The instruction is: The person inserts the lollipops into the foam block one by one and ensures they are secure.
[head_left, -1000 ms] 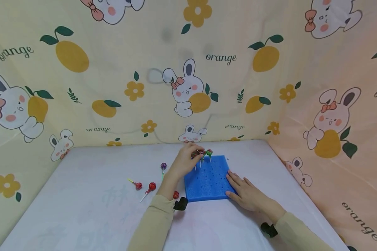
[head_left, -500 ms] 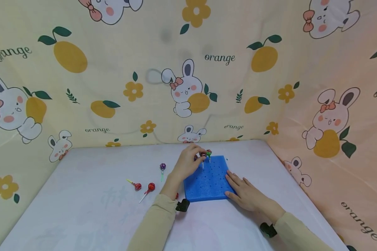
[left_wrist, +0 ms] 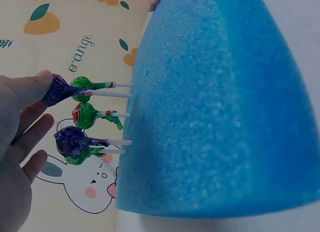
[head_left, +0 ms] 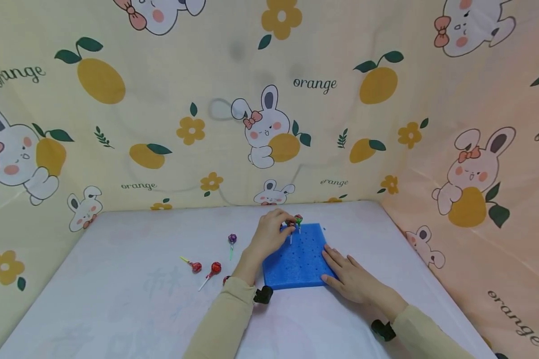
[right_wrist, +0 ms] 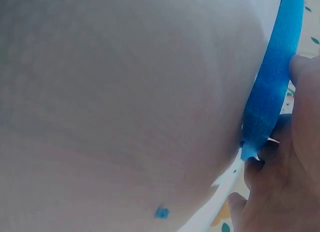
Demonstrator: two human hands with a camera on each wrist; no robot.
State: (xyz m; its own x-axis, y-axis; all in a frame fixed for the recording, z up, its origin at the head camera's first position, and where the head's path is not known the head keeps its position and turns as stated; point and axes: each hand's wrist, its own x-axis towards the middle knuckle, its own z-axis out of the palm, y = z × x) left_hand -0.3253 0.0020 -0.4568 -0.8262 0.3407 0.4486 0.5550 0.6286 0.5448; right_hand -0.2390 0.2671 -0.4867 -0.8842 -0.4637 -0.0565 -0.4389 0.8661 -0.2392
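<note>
My left hand point(head_left: 271, 234) pinches a purple-wrapped lollipop point(left_wrist: 56, 91) by its head between thumb and fingers. Its white stick meets the top face of a blue foam board point(head_left: 294, 267) dotted with small holes, near the far edge. Several other lollipops stand in that board beside the held one: green-wrapped ones, such as the green and red lollipop point(left_wrist: 86, 116), and another purple lollipop point(left_wrist: 71, 141). In the head view the left hand hides most of them. My right hand point(head_left: 355, 276) rests on the board's right edge with its fingers extended.
Left of the board, on the white tabletop point(head_left: 130, 299), lie a purple lollipop point(head_left: 232, 239), a red lollipop with a yellow stick point(head_left: 196, 267) and a red lollipop with a white stick point(head_left: 216, 268). Another red lollipop point(head_left: 226, 280) is partly behind the left sleeve. A printed cloth point(head_left: 184, 75) hangs behind.
My left hand has shifted slightly right and nearer along the board's far side, with the lollipop between its fingers. The right hand has stayed on the board's edge.
</note>
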